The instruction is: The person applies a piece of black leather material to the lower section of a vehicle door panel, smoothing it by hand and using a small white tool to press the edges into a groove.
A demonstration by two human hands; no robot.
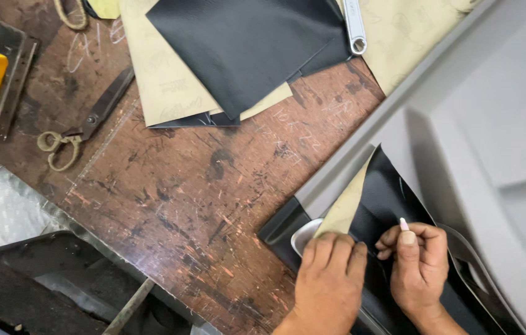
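The left hand point(330, 273) lies flat, fingers together, pressing the black sheet point(387, 198) onto the grey panel point(492, 124) at the counter's point(201, 205) right edge. The right hand point(417, 257) has its grip closed on a small pink chalk point(404, 224), just beside the left hand. Scissors point(83, 124) lie well apart, at the upper left.

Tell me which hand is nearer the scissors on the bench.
Left. The left hand presses the black sheet at the panel's edge, the scissors far off to its upper left. The right hand, pinching a small white marker, lies farther right.
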